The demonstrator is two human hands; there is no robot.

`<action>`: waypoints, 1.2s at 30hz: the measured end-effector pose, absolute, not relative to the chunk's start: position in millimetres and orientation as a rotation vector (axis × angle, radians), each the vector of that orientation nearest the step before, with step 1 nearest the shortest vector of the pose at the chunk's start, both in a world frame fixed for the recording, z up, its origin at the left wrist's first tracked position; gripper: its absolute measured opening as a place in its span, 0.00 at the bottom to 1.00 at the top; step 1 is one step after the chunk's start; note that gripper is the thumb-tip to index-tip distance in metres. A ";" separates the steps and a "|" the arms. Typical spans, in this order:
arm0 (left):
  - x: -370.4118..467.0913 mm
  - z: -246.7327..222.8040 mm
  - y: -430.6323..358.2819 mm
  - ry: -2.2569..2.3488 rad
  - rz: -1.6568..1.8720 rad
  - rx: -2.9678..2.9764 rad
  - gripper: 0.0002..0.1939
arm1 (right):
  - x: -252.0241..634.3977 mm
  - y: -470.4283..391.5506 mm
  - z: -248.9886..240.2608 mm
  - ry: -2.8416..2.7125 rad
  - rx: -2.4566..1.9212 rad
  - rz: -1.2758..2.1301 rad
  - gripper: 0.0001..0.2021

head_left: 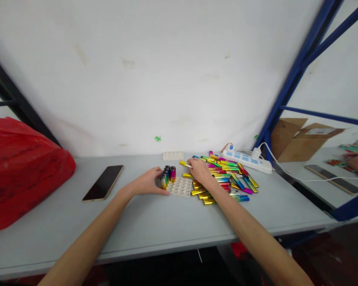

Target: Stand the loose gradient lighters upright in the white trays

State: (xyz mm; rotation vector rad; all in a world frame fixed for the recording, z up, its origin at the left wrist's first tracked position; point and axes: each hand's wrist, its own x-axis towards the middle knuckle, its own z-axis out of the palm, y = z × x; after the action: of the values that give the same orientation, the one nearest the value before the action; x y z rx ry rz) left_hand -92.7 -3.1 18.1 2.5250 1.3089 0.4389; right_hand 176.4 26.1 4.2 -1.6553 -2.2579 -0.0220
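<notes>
- Left hand is curving wide round the tray's left end, thumb lying at its near-left corner; likely bracing it. Fingertip contact: can't tell, upright lighters are hiding it.
- Right hand is pinching a gold lighter near one end, narrow grip, leaving the other end sticking out toward the tray.
- Tray is lying mid-table, between near and far edges; its pockets are presumably what's holding the lighters upright, bunched at the left end.
- Pile is lying flat right of the tray, toward the table's right end, probably for short reach.
- Spare tray is sitting at the far edge, apparently out of the way.
- Phone is lying left of the tray; bag is filling the left end; power strip is running along the far edge, right side.
- Counts: two hands working, two trays, one gold lighter pinched, one phone, one bag, one strip. Uprights are overlapping: roughly seven. Pile is showing dozens, too tangled for exact numbers.
</notes>
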 end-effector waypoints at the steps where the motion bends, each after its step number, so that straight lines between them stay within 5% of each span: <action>1: -92.9 18.3 -3.2 1.308 0.438 2.521 0.36 | 177.4 27.1 3.1 -2.221 -1.618 -0.014 0.20; 11: -92.4 21.0 -3.0 1.282 0.399 2.501 0.39 | 171.6 39.0 -5.1 -1.392 -1.007 0.936 0.16; 18: -93.8 16.8 -1.0 1.280 0.427 2.508 0.38 | 155.4 15.7 5.9 -1.311 -0.752 1.378 0.21; 28: -91.7 21.0 -3.9 1.289 0.408 2.515 0.37 | 147.8 -3.0 10.7 -1.635 -1.161 0.575 0.25; 36: -92.1 21.0 -3.5 1.272 0.420 2.494 0.37 | 144.7 -5.8 6.4 -1.736 -1.208 0.470 0.19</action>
State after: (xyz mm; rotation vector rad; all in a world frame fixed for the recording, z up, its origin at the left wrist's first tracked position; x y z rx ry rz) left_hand -92.1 -3.5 21.0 2.4941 1.2720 0.4197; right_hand 144.7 -5.8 6.4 -1.2075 -1.7356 0.4700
